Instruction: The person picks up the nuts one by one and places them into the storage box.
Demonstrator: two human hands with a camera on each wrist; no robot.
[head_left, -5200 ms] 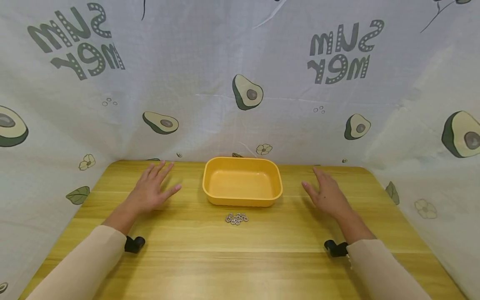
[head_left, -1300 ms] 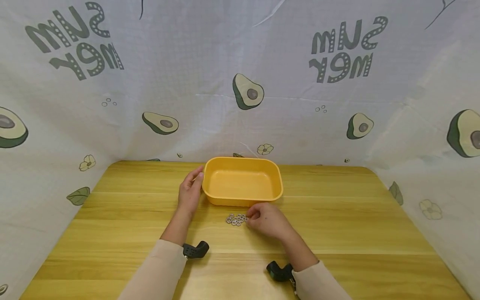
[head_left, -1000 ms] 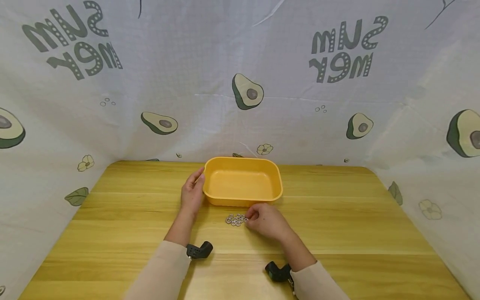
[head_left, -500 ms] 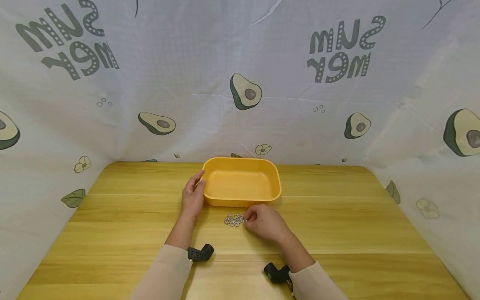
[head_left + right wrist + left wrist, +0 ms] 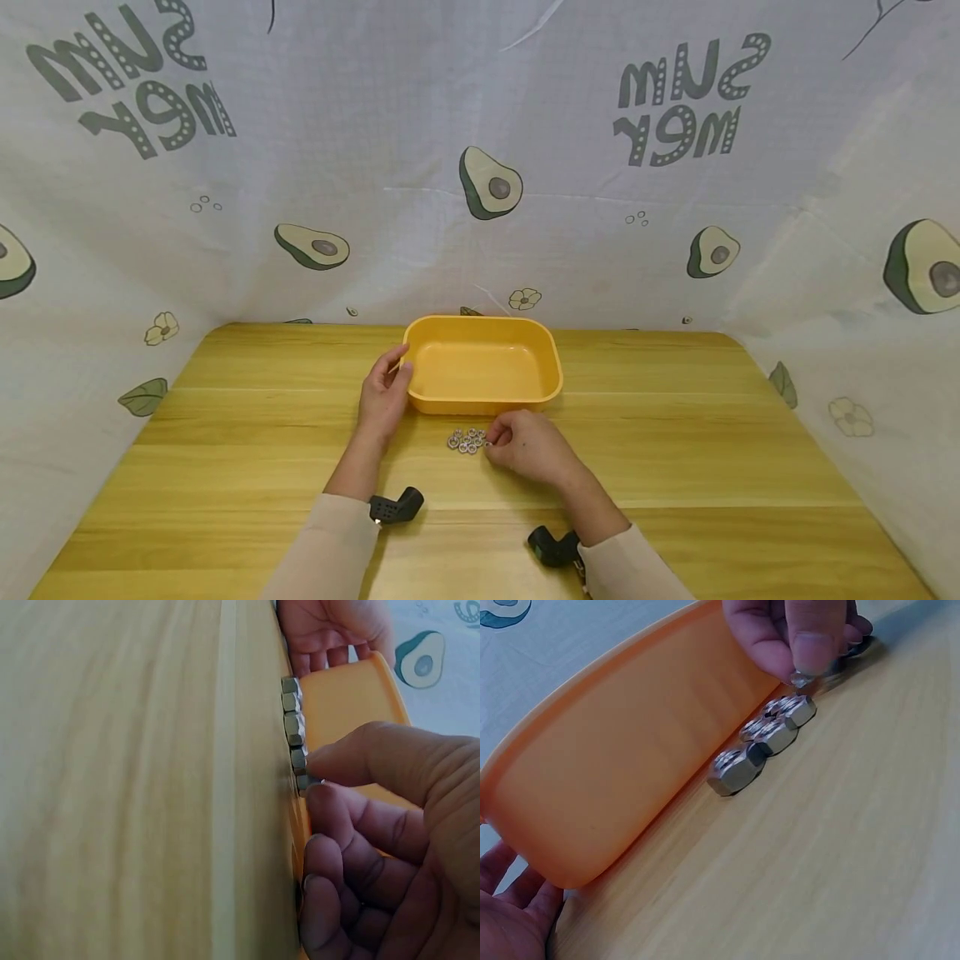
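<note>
A yellow plastic box [image 5: 480,406] sits on the wooden table with its cavity facing up. In front of it lies a tight cluster of several silver hex nuts [image 5: 465,442], their flat sides showing in the left wrist view. My right hand [image 5: 532,446] pinches one nut [image 5: 801,679] between thumb and index finger at the cluster's right end; the other fingers curl beneath. My left hand [image 5: 384,402] rests against the box's left end, its relaxed fingers [image 5: 319,658] touching the outer wall.
A wood-grain table [image 5: 247,467] spreads around the box, with a white avocado-print cloth [image 5: 390,125] hanging behind and at both sides. A black wrist camera [image 5: 397,506] sits on the left wrist, another black camera [image 5: 552,547] on the right.
From wide apart over the table, both hands have come inward: the left to the box's left end, the right to the nuts. Over the last second the hands barely move.
</note>
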